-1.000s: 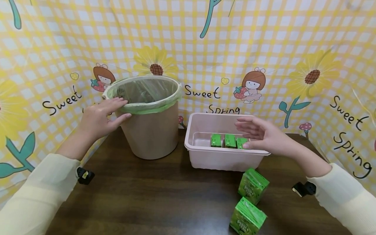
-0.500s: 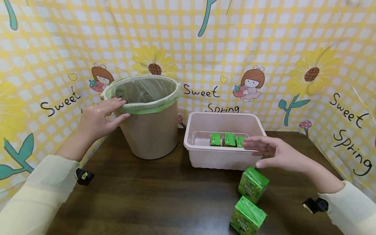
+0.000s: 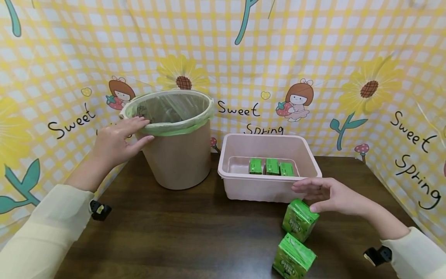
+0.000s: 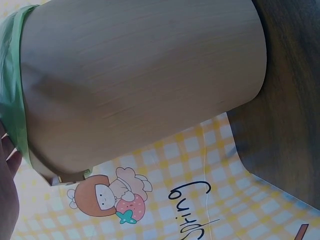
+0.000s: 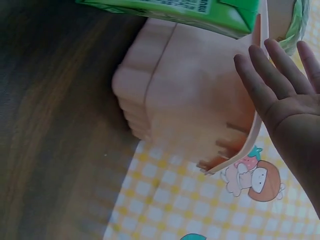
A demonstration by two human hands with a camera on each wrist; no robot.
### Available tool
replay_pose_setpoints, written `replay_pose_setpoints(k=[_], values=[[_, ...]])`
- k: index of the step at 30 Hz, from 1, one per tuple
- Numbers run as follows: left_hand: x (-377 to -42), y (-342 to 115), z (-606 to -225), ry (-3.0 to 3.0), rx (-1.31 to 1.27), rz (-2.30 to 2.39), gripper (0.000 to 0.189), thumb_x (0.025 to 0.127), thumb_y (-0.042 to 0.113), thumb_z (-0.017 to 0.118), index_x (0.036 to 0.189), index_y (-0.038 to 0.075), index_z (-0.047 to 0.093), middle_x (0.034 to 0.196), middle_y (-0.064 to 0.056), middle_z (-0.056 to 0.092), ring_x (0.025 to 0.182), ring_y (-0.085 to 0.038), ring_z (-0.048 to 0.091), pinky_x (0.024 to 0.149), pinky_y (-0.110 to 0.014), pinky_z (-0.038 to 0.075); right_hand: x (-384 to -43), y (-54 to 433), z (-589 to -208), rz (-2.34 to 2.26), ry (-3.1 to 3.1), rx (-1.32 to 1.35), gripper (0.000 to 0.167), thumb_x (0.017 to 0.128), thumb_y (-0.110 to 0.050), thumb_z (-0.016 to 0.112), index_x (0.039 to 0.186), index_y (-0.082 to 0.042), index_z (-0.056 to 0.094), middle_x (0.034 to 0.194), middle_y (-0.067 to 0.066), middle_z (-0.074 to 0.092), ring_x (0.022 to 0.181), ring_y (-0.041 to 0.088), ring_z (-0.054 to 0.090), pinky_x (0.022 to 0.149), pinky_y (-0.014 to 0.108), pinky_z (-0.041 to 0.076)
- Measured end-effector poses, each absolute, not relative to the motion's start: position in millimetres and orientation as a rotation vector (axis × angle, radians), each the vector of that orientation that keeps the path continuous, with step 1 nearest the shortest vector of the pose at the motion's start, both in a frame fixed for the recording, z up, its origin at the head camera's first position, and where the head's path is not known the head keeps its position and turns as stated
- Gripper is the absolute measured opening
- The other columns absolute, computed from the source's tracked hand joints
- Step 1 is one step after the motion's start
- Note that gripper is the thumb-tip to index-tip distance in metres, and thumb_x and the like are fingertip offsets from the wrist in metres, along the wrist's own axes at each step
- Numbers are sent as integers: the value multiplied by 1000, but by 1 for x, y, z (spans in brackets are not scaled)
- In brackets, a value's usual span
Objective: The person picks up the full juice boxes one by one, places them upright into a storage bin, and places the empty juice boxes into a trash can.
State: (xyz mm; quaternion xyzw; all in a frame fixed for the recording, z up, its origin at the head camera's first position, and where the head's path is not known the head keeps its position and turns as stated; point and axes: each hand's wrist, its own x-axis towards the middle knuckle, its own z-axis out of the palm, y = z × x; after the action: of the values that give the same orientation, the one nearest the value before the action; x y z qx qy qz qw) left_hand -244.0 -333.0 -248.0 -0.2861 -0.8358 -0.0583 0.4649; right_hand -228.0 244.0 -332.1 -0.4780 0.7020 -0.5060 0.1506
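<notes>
My left hand point(image 3: 116, 141) rests at the near left rim of a beige trash bin point(image 3: 177, 161), its fingers extended over the green liner bag point(image 3: 181, 130). My right hand point(image 3: 334, 197) hovers with parted fingers above the farther of two green drink cartons point(image 3: 300, 220) standing on the table. In the right wrist view its fingers extend past that carton point(image 5: 200, 12), with nothing in the palm. The nearer carton point(image 3: 294, 255) stands just in front of the first. Three more green cartons point(image 3: 272, 166) sit in a row inside a pale pink plastic basin point(image 3: 265, 188).
The bin and basin stand side by side toward the back of the dark wooden table point(image 3: 195, 232). A yellow checked cloth point(image 3: 237, 69) with printed flowers and figures hangs right behind them.
My right hand has moved down and toward me, from over the basin to above the farther loose carton. My left hand stays on the bin rim.
</notes>
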Motion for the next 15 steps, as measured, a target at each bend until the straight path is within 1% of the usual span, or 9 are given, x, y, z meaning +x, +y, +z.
replay_pose_setpoints(k=[1,8,12,15], values=[[-244,-333,-248,-2052,-702,-144,48,76,32,78,118,9,72,116,-12,69,103,-33,66,45,-46,45,-228,245,-334,-1446,2012,-1369,55,85,16,64,136,13,44,135,23,52,122,20,55,96,32,47],[-244,-333,-248,-2056,-697,-142,48,76,33,78,118,10,72,116,-11,68,104,-33,65,47,-45,46,-230,252,-346,-1424,1928,-1234,62,87,10,65,142,10,38,141,8,51,129,20,48,100,31,43],[-243,-332,-248,-2070,-689,-137,48,76,31,78,119,10,71,117,-11,68,105,-33,65,46,-45,46,-232,254,-352,-1419,1877,-1193,66,87,8,65,145,8,34,144,8,48,132,18,45,102,28,40],[-242,-332,-248,-2079,-684,-135,48,76,31,78,119,10,71,118,-12,68,105,-33,65,46,-45,46,-233,255,-356,-1422,1838,-1153,69,88,6,66,147,6,31,146,9,46,133,17,44,101,28,41]])
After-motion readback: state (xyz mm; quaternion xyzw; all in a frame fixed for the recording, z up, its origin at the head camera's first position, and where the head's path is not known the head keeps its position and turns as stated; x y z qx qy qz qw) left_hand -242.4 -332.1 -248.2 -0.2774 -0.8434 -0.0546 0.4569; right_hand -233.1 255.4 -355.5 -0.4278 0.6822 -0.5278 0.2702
